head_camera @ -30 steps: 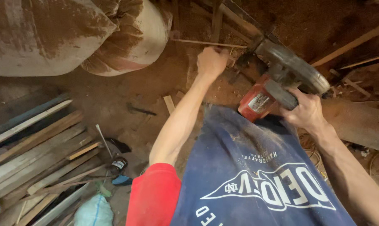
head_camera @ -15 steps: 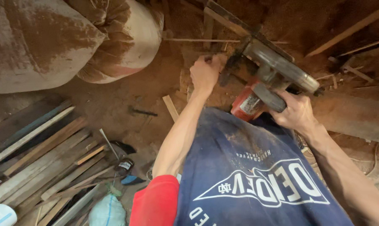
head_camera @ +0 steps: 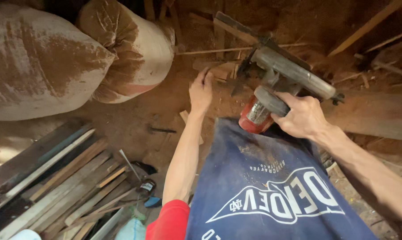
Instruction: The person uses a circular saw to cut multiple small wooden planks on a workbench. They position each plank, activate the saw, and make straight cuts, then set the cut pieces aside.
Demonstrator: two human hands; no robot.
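The left arm stretched straight forward from a red sleeve, bare from above the elbow to the wrist, its elbow nearly locked. The left hand (head_camera: pixel 201 91) hung at the far end, palm turned down and away, the fingers (head_camera: pixel 205 76) curled loosely inward and close together, gripping nothing that could be seen. The right arm came in from the lower right corner, forearm bare and angled up toward the middle. The right hand (head_camera: pixel 301 118) was clenched tight, knuckles uppermost, wrist bent slightly, thumb tucked under out of sight.
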